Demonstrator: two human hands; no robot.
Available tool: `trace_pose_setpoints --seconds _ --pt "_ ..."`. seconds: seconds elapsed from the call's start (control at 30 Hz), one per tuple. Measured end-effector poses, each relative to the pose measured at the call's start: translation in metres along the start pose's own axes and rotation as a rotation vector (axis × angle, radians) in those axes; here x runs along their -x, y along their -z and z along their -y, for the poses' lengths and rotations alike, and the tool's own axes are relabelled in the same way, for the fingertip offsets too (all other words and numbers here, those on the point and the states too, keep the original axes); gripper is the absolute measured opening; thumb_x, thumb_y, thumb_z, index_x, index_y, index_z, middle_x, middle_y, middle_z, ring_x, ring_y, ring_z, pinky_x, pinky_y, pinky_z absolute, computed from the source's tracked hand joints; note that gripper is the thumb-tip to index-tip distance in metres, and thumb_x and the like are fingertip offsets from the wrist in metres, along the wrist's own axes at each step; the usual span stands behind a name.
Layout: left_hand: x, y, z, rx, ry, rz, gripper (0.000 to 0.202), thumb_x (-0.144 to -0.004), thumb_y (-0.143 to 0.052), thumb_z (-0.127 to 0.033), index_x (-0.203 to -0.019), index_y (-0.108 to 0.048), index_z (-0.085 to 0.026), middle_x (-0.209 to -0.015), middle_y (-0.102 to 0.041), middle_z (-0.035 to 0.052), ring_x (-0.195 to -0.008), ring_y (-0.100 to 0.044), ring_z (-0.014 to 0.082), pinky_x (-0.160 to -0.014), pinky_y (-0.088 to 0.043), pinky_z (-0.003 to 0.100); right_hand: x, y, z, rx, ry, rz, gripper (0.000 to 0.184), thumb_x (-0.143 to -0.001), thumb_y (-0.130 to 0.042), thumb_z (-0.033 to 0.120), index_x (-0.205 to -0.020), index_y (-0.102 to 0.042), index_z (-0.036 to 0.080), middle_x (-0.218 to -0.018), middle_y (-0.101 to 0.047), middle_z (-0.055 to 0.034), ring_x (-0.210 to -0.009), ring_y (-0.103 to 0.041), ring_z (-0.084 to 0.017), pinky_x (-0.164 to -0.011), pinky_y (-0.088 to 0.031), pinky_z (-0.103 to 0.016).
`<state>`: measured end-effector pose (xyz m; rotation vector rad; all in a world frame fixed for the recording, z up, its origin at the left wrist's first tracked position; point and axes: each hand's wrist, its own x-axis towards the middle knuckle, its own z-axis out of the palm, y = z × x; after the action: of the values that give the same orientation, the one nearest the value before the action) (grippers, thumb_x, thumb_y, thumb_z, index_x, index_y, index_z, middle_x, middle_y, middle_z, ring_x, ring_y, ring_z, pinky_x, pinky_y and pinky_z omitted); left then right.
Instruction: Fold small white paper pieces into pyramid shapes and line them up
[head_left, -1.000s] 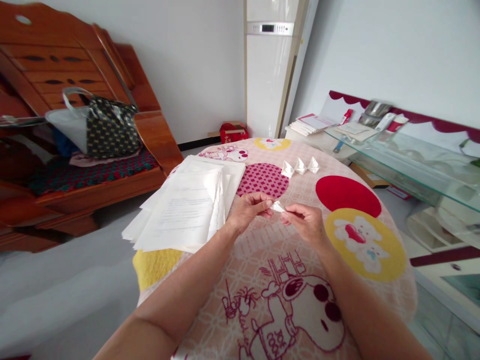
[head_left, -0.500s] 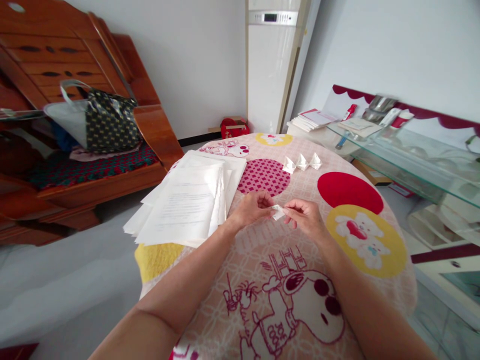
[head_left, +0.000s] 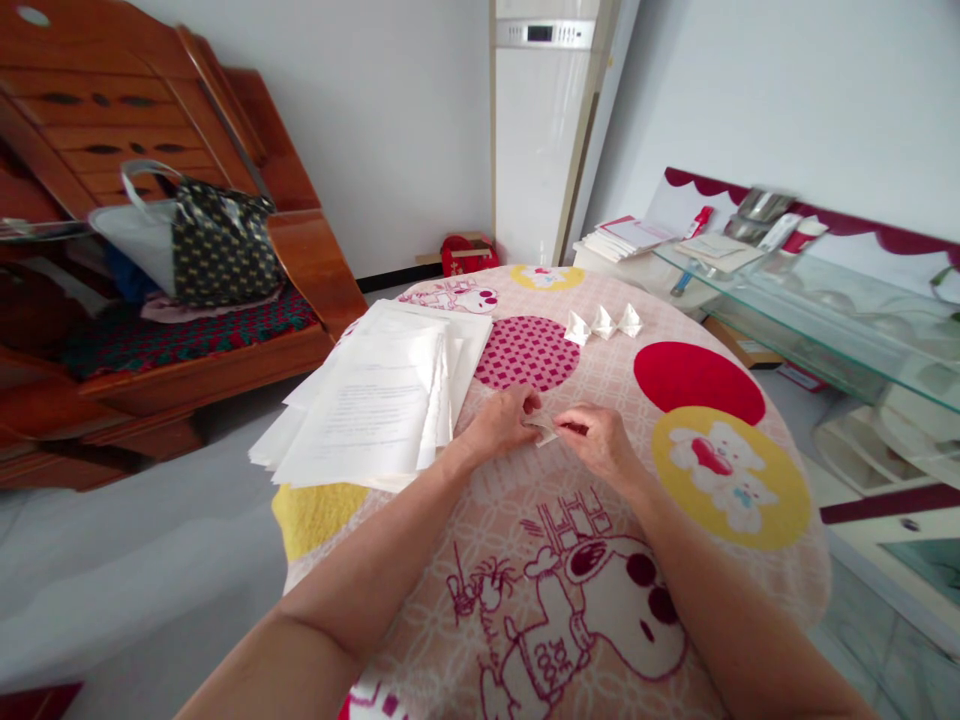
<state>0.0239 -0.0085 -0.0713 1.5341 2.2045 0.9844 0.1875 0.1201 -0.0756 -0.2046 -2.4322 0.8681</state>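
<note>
My left hand (head_left: 501, 424) and my right hand (head_left: 597, 440) meet over the middle of a round table (head_left: 570, 560) covered with a pink cartoon cloth. Both pinch one small folded white paper piece (head_left: 546, 428) between their fingertips, low over the cloth. Three finished folded paper shapes (head_left: 602, 323) stand in a row farther back on the table. A loose stack of white paper sheets (head_left: 382, 398) lies just left of my left hand.
A wooden bench (head_left: 150, 250) with a dotted bag (head_left: 210, 245) stands at the left. A tall white appliance (head_left: 541, 130) is behind the table. A glass shelf (head_left: 825, 310) with papers and cups runs along the right.
Both hands have lowered slightly toward the cloth and closed in tighter on the small paper piece. The view shifted a little.
</note>
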Motion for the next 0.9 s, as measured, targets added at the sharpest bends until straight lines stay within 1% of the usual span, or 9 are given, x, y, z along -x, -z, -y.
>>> trace_pose_setpoints --seconds 0.07,0.17,0.23,0.33,0.43,0.57,0.73,0.83,0.9 --pt "0.000 0.003 -0.001 -0.002 -0.061 -0.010 0.028 -0.067 -0.075 -0.009 -0.092 -0.065 -0.017 -0.088 -0.070 0.0003 -0.073 -0.062 0.0128 -0.065 -0.046 0.023 0.000 -0.004 -0.001 0.014 0.001 0.021 0.018 -0.083 -0.064 0.006 -0.080 -0.075 0.019 -0.082 -0.075 -0.0066 -0.076 -0.069 -0.020 -0.071 -0.050 -0.031" --pt "-0.001 0.005 -0.003 -0.013 -0.123 0.052 0.021 -0.071 -0.069 -0.006 -0.089 -0.068 -0.017 -0.083 -0.071 0.0003 -0.075 -0.064 0.0135 -0.068 -0.047 0.023 -0.001 -0.011 -0.003 0.039 -0.009 0.041 0.020 -0.082 -0.064 0.003 -0.078 -0.074 0.020 -0.081 -0.075 -0.0060 -0.077 -0.069 -0.021 -0.072 -0.050 -0.032" --pt "-0.001 0.004 -0.002 -0.049 -0.109 0.087 0.021 -0.072 -0.068 -0.006 -0.090 -0.070 -0.017 -0.084 -0.073 0.0007 -0.076 -0.065 0.0142 -0.069 -0.048 0.023 -0.002 -0.013 -0.004 0.048 -0.019 0.045 0.020 -0.082 -0.063 0.002 -0.076 -0.073 0.020 -0.080 -0.075 -0.0054 -0.076 -0.069 -0.020 -0.071 -0.049 -0.031" --pt "-0.002 0.001 0.000 -0.084 -0.080 0.103 0.022 -0.074 -0.067 -0.008 -0.093 -0.073 -0.017 -0.085 -0.075 0.0013 -0.076 -0.066 0.0147 -0.069 -0.048 0.023 -0.002 -0.014 -0.002 0.052 -0.035 0.044 0.018 -0.083 -0.065 0.005 -0.076 -0.071 0.019 -0.079 -0.074 -0.0054 -0.074 -0.068 -0.019 -0.070 -0.048 -0.030" --pt "-0.002 -0.001 0.000 -0.086 -0.080 0.090 0.017 -0.078 -0.067 -0.013 -0.094 -0.074 -0.017 -0.085 -0.076 0.0020 -0.075 -0.067 0.0148 -0.069 -0.048 0.023 -0.002 -0.014 0.001 0.051 -0.031 0.048 0.014 -0.086 -0.065 0.009 -0.082 -0.073 0.019 -0.083 -0.075 -0.0067 -0.076 -0.068 -0.020 -0.071 -0.048 -0.031" --pt "0.000 -0.001 -0.003 -0.073 -0.058 0.064 0.012 -0.082 -0.066 -0.014 -0.091 -0.073 -0.016 -0.083 -0.075 0.0030 -0.075 -0.068 0.0157 -0.070 -0.048 0.025 -0.002 -0.017 0.002 0.048 -0.012 0.042 0.018 -0.089 -0.059 0.010 -0.088 -0.074 0.020 -0.087 -0.076 -0.0083 -0.079 -0.069 -0.021 -0.073 -0.049 -0.031" --pt "0.000 0.001 -0.008 -0.086 -0.021 0.057 0.011 -0.084 -0.068 -0.018 -0.095 -0.071 -0.017 -0.087 -0.076 0.0037 -0.080 -0.070 0.0173 -0.073 -0.050 0.025 -0.001 -0.015 0.002 0.051 -0.012 0.007 0.020 -0.088 -0.055 0.010 -0.077 -0.069 0.020 -0.077 -0.072 -0.0056 -0.072 -0.065 -0.019 -0.069 -0.046 -0.030" --pt "0.001 0.002 -0.011 -0.143 -0.011 0.079 0.013 -0.084 -0.071 -0.020 -0.097 -0.071 -0.018 -0.088 -0.076 0.0039 -0.082 -0.070 0.0184 -0.073 -0.049 0.026 -0.001 -0.011 0.003 0.045 -0.040 -0.014 0.020 -0.086 -0.055 0.012 -0.071 -0.065 0.020 -0.070 -0.068 -0.0037 -0.066 -0.061 -0.017 -0.065 -0.044 -0.029" --pt "0.002 0.003 -0.014 -0.192 -0.023 0.084 0.014 -0.086 -0.071 -0.024 -0.099 -0.072 -0.018 -0.090 -0.076 0.0047 -0.083 -0.069 0.0197 -0.073 -0.047 0.027 0.000 -0.009 0.003 0.037 -0.062 -0.016 0.019 -0.086 -0.055 0.013 -0.070 -0.064 0.020 -0.069 -0.068 -0.0034 -0.064 -0.060 -0.017 -0.063 -0.043 -0.029"
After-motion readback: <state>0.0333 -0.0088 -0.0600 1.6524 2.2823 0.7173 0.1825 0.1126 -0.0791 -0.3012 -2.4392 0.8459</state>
